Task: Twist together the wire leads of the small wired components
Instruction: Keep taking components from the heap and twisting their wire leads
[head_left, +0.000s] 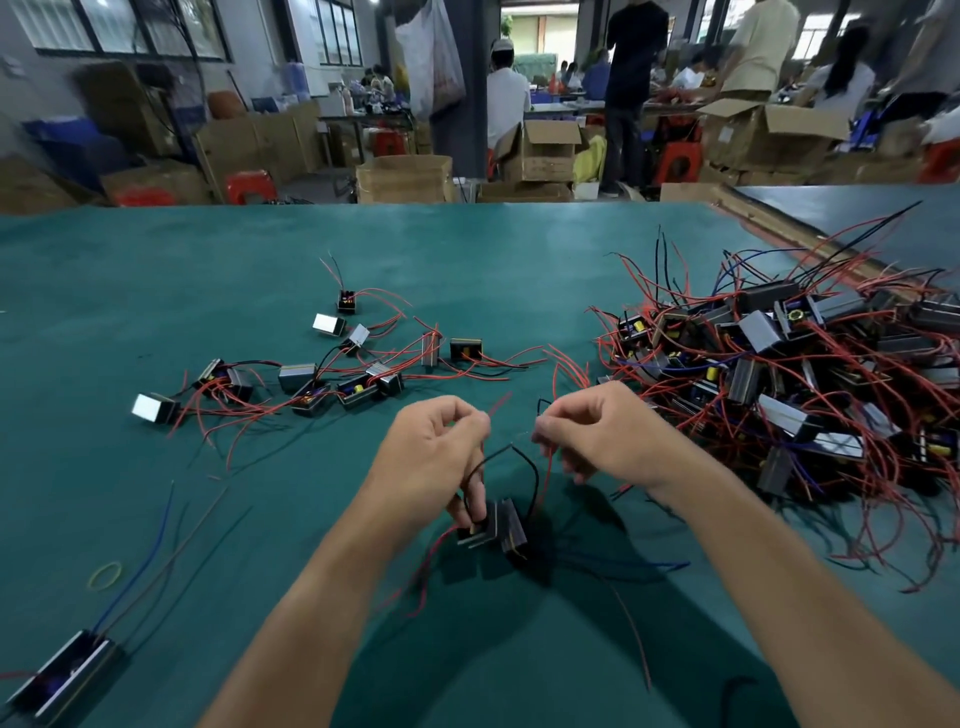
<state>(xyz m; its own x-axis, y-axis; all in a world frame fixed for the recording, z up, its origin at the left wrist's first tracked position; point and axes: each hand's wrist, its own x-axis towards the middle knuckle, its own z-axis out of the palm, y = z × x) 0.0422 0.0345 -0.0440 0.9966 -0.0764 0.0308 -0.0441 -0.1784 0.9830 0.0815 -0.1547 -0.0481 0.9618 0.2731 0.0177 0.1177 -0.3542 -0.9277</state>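
Hard to make out: the thin wire ends between the two hands are blurred, so I cannot tell whether they are wound together.
Cut off: long component (62, 675), lower left, runs past the frame edge.
Pair of components (493, 525): centre, just below the left hand, touching its lower fingers.
Left hand (436, 452): fingers curled, pinching the wire leads (536, 475).
Right hand (602, 431): just beside it, pinching a lead end.
Pile (779, 374): right side of the green bench (156, 286).

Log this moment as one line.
stage: twisting leads | left hand: pinches lead, touches two components | right hand: pinches lead | pile: right
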